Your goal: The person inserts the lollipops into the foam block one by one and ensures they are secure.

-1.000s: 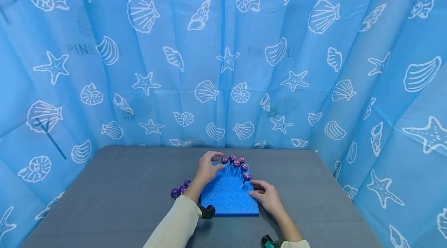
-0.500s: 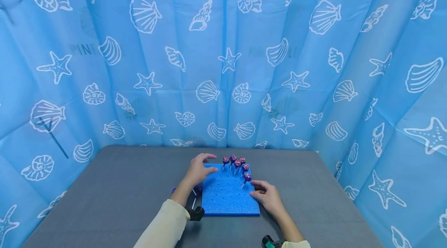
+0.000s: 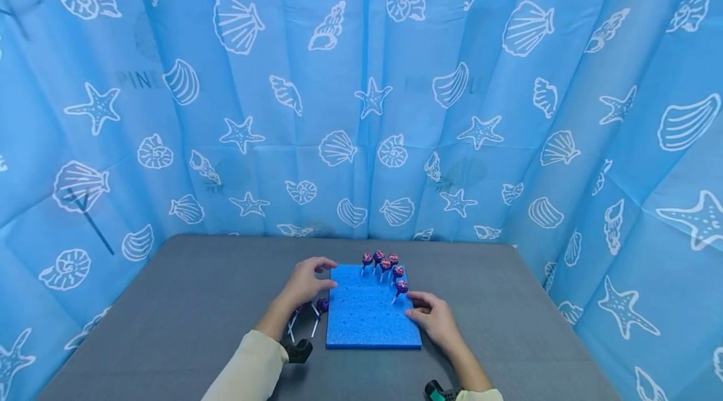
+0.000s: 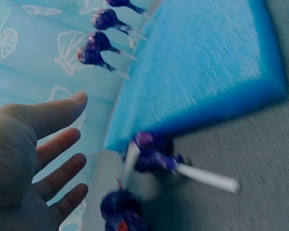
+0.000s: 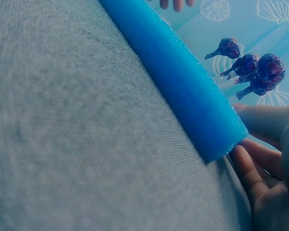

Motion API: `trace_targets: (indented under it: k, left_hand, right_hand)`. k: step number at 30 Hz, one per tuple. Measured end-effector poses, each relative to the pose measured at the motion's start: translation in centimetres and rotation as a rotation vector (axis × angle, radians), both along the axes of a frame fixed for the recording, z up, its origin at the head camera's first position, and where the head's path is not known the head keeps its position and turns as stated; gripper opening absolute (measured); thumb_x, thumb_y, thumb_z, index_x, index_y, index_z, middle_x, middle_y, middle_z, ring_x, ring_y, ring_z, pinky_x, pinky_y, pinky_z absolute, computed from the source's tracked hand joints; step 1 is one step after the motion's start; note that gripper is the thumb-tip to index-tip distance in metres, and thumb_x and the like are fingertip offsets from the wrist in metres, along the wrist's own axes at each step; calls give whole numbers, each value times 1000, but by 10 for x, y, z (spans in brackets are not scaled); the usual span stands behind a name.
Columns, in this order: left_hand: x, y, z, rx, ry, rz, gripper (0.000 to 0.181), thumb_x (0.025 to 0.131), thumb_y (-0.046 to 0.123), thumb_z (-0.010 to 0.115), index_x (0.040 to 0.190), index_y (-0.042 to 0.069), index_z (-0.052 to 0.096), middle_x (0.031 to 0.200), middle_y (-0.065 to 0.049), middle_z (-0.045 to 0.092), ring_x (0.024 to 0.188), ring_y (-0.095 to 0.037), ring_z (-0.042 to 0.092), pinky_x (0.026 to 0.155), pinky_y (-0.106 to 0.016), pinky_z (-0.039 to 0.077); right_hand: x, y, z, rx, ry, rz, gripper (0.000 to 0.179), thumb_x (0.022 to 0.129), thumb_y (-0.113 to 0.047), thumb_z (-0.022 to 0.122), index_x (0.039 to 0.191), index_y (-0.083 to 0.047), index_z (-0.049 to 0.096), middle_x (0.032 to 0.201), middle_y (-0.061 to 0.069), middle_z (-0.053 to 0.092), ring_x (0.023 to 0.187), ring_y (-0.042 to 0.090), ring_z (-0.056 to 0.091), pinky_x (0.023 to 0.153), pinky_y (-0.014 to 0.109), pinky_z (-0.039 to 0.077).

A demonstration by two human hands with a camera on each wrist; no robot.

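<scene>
A blue foam board [image 3: 369, 319] lies on the table, with several purple-wrapped lollipops [image 3: 385, 265] standing in its back and right part, the front one tilted. My left hand [image 3: 305, 282] is beside the board's left edge, thumb and fingers spread and holding nothing. Below it lie loose lollipops [image 3: 322, 305], partly hidden by the forearm; the left wrist view shows their white sticks [image 4: 209, 178]. My right hand [image 3: 437, 319] holds the board's right edge; the right wrist view shows the thumb [image 5: 257, 113] over the top and fingers [image 5: 250, 173] against the side.
The grey cloth-covered table [image 3: 186, 313] runs back to a blue shell-print curtain [image 3: 361, 100]. Black devices with straps [image 3: 299, 351] sit at both wrists.
My left hand has drawn back from the rear lollipop, leftwards and a little nearer, with its fingers still apart. The right hand stays at the board's edge.
</scene>
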State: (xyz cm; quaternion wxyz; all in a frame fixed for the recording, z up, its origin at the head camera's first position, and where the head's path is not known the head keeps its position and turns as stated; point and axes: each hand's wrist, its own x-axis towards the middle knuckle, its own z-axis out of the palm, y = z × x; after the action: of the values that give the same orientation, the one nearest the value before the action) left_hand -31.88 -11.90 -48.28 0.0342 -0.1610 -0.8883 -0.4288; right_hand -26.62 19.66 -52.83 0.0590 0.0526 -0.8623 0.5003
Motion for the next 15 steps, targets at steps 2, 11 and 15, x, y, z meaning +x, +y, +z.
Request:
trace_targets:
  k: [2,11,15]
  left_hand:
    - [1,-5,-3,-3,2,3,32,86,14,75,116,9,67,115,-8,63,109,-31,56,86,-49,48]
    - [2,-27,-18,-5,-15,31,32,85,16,76,115,14,67,115,-3,64,112,-29,57,90,-48,47]
    - [3,-34,-20,-2,-10,48,31,85,15,76,114,12,68,114,-4,65,109,-29,58,89,-49,46]
  right_hand:
    - [0,-1,0,2,3,0,31,89,-6,71,119,-6,67,118,12,64,107,29,61,87,41,51]
    - [-1,-1,0,-2,-4,-7,31,89,-7,71,119,-7,66,118,12,64,107,29,61,87,41,51]
    - [-1,-1,1,2,-13,-9,31,89,-8,71,120,-7,66,118,12,64,107,29,61,87,42,51]
